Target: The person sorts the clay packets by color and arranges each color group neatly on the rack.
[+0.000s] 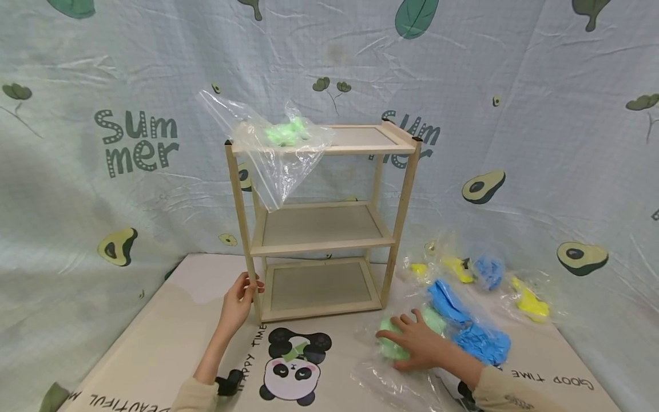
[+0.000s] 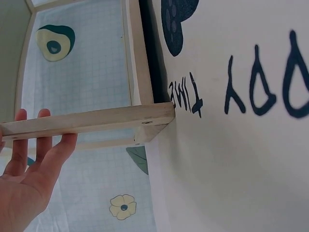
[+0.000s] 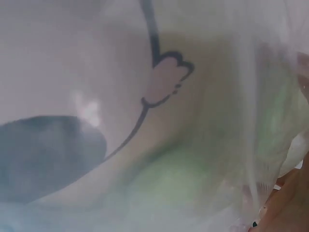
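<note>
A three-tier wooden shelf [image 1: 321, 249] stands on the table, with a clear zip bag [image 1: 280, 177] holding something bright green draped over its top tier. My left hand [image 1: 239, 300] holds the shelf's front left post low down; in the left wrist view, the fingers [image 2: 46, 150] of that hand pass behind the post [image 2: 96, 121] and their tips show past it. Over a clear bag with pale green contents [image 1: 393, 343], my right hand [image 1: 419, 343] rests with fingers spread. Plastic film [image 3: 231, 121] blurs most of the right wrist view.
Right of the shelf lie bagged blue pieces [image 1: 481, 343] and, farther back, a blue bundle [image 1: 488, 272] and yellow pieces [image 1: 530, 300] in clear bags. A panda print [image 1: 290, 372] marks the tablecloth in front. A patterned curtain [image 1: 540, 143] hangs behind the shelf.
</note>
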Demonstrator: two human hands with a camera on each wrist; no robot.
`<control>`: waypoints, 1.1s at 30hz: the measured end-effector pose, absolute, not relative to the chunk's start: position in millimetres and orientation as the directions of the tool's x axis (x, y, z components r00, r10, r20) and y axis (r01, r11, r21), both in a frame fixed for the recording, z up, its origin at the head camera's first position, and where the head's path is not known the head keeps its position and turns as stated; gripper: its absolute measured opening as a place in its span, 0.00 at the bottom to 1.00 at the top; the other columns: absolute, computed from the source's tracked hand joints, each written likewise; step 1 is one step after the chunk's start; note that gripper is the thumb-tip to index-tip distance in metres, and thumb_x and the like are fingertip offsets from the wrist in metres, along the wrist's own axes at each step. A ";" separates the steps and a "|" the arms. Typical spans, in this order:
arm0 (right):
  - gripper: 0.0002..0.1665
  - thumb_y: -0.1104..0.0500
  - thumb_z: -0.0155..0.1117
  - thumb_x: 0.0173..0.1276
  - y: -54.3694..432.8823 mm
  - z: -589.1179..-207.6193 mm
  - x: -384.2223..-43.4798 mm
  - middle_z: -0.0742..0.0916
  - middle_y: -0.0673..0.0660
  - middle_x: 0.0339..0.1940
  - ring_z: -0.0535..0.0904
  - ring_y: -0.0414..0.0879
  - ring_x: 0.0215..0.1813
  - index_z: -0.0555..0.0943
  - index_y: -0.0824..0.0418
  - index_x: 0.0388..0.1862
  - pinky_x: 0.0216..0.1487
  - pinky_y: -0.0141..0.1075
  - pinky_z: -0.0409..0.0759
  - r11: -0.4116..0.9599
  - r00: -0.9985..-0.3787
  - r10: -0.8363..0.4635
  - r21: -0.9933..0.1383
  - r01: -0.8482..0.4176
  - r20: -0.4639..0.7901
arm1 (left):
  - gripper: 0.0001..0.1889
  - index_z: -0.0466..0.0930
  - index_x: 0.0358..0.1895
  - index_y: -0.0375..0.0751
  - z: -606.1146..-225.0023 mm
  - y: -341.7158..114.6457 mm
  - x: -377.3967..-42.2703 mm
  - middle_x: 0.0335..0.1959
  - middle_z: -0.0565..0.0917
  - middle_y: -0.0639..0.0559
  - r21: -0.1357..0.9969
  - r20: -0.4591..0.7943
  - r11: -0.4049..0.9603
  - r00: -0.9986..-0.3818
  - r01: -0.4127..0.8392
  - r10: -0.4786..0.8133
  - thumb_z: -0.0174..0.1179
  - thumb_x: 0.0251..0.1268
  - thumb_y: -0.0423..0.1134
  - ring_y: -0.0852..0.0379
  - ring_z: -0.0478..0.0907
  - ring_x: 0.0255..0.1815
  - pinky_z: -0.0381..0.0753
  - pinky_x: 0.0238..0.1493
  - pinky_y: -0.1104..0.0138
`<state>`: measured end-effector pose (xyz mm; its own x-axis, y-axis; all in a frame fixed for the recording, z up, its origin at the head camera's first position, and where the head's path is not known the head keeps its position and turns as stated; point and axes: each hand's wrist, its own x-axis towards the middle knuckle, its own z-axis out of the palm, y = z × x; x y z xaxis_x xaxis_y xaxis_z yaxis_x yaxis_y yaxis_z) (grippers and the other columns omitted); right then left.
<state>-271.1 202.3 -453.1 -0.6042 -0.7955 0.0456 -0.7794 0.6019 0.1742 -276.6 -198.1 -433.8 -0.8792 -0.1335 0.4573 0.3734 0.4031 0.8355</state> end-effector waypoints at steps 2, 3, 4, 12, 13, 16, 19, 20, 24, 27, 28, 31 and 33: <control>0.34 0.36 0.59 0.53 202.6 -454.2 -270.0 0.73 0.50 0.46 0.67 0.44 0.44 0.65 0.41 0.59 0.48 0.58 0.62 0.579 -0.577 -0.814 0.193 -0.792 0.072 | 0.09 0.70 0.44 0.32 -433.3 -197.9 -276.1 0.35 0.79 0.36 0.835 0.455 0.407 -0.881 0.371 -0.130 0.47 0.65 0.33 0.60 0.80 0.34 0.79 0.33 0.67; 0.34 0.37 0.60 0.53 202.8 -454.8 -269.7 0.73 0.50 0.45 0.67 0.44 0.43 0.66 0.41 0.59 0.47 0.58 0.62 0.567 -0.562 -0.823 0.202 -0.799 0.088 | 0.09 0.70 0.44 0.32 -433.1 -197.7 -275.9 0.35 0.79 0.36 0.833 0.455 0.411 -0.881 0.370 -0.129 0.47 0.65 0.34 0.61 0.80 0.34 0.78 0.32 0.68; 0.34 0.37 0.60 0.52 202.9 -455.5 -269.5 0.73 0.50 0.44 0.67 0.44 0.43 0.66 0.42 0.58 0.47 0.57 0.63 0.556 -0.548 -0.830 0.210 -0.804 0.102 | 0.09 0.70 0.44 0.33 -432.9 -197.6 -275.8 0.35 0.79 0.36 0.830 0.458 0.415 -0.880 0.371 -0.129 0.47 0.65 0.34 0.62 0.80 0.33 0.78 0.32 0.69; 0.34 0.43 0.64 0.47 202.0 -457.9 -267.2 0.73 0.49 0.42 0.66 0.42 0.41 0.67 0.42 0.56 0.45 0.54 0.63 0.525 -0.508 -0.851 0.233 -0.818 0.134 | 0.08 0.70 0.44 0.33 -433.7 -197.4 -276.7 0.35 0.79 0.36 0.822 0.473 0.423 -0.871 0.382 -0.131 0.47 0.65 0.33 0.66 0.79 0.33 0.78 0.32 0.68; 0.34 0.44 0.64 0.47 202.0 -458.1 -267.0 0.73 0.48 0.42 0.65 0.42 0.41 0.68 0.42 0.55 0.45 0.54 0.63 0.525 -0.508 -0.851 0.228 -0.820 0.135 | 0.08 0.70 0.43 0.33 -433.7 -197.3 -277.0 0.35 0.79 0.36 0.821 0.473 0.424 -0.871 0.382 -0.131 0.47 0.65 0.33 0.65 0.79 0.33 0.78 0.32 0.67; 0.33 0.47 0.64 0.46 202.3 -458.5 -266.7 0.73 0.48 0.42 0.65 0.42 0.41 0.68 0.42 0.55 0.44 0.53 0.63 0.521 -0.500 -0.853 0.220 -0.825 0.150 | 0.09 0.70 0.44 0.33 -433.5 -197.6 -277.5 0.35 0.79 0.36 0.821 0.472 0.424 -0.872 0.383 -0.127 0.46 0.65 0.34 0.61 0.80 0.34 0.79 0.34 0.65; 0.32 0.50 0.65 0.46 202.3 -458.6 -266.4 0.74 0.48 0.41 0.65 0.42 0.41 0.68 0.42 0.54 0.44 0.53 0.63 0.511 -0.484 -0.859 0.219 -0.831 0.168 | 0.09 0.70 0.43 0.33 -433.2 -197.8 -277.1 0.35 0.79 0.36 0.822 0.476 0.416 -0.870 0.388 -0.129 0.46 0.65 0.34 0.62 0.80 0.33 0.79 0.34 0.64; 0.32 0.50 0.65 0.46 202.3 -458.5 -266.3 0.74 0.48 0.41 0.65 0.42 0.41 0.69 0.42 0.54 0.44 0.53 0.63 0.505 -0.476 -0.862 0.223 -0.834 0.174 | 0.09 0.70 0.44 0.33 -433.4 -198.0 -276.8 0.35 0.79 0.36 0.823 0.476 0.414 -0.870 0.389 -0.128 0.46 0.65 0.34 0.63 0.79 0.33 0.79 0.34 0.64; 0.31 0.50 0.65 0.48 201.9 -456.9 -264.7 0.75 0.48 0.39 0.66 0.42 0.41 0.69 0.43 0.54 0.44 0.53 0.64 0.501 -0.473 -0.865 0.223 -0.836 0.168 | 0.09 0.70 0.43 0.32 -434.0 -198.2 -275.5 0.35 0.79 0.36 0.831 0.470 0.399 -0.873 0.388 -0.129 0.46 0.65 0.34 0.68 0.77 0.33 0.78 0.34 0.66; 0.31 0.50 0.65 0.49 201.8 -455.7 -262.5 0.75 0.48 0.39 0.67 0.42 0.41 0.68 0.42 0.54 0.45 0.54 0.64 0.515 -0.492 -0.857 0.212 -0.831 0.154 | 0.09 0.69 0.44 0.32 -433.9 -198.0 -275.1 0.35 0.79 0.36 0.832 0.468 0.396 -0.875 0.388 -0.125 0.46 0.65 0.34 0.69 0.77 0.33 0.78 0.33 0.68; 0.31 0.50 0.64 0.49 201.9 -455.5 -261.8 0.75 0.48 0.39 0.68 0.42 0.41 0.68 0.42 0.54 0.45 0.55 0.64 0.519 -0.496 -0.855 0.210 -0.829 0.154 | 0.09 0.69 0.44 0.32 -433.6 -197.7 -274.9 0.35 0.79 0.36 0.833 0.466 0.396 -0.876 0.386 -0.125 0.46 0.65 0.34 0.69 0.77 0.33 0.78 0.33 0.68; 0.30 0.49 0.64 0.50 202.2 -455.7 -259.8 0.75 0.47 0.40 0.68 0.42 0.42 0.68 0.42 0.54 0.46 0.55 0.63 0.524 -0.500 -0.851 0.215 -0.824 0.159 | 0.09 0.69 0.44 0.32 -432.8 -197.3 -274.4 0.36 0.79 0.36 0.832 0.462 0.403 -0.878 0.380 -0.126 0.46 0.66 0.34 0.68 0.77 0.33 0.77 0.33 0.69; 0.30 0.49 0.64 0.49 202.1 -455.7 -258.6 0.75 0.47 0.41 0.68 0.42 0.42 0.69 0.42 0.54 0.46 0.55 0.63 0.520 -0.490 -0.854 0.227 -0.823 0.177 | 0.09 0.69 0.44 0.33 -432.2 -197.0 -274.0 0.36 0.79 0.36 0.835 0.456 0.404 -0.881 0.373 -0.129 0.46 0.66 0.35 0.68 0.77 0.33 0.77 0.33 0.69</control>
<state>-258.6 202.1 -455.7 -0.4899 -0.8536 0.1771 -0.8235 0.5198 0.2274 -274.0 -197.0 -432.2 -0.8807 -0.1292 0.4557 0.3728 0.4045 0.8351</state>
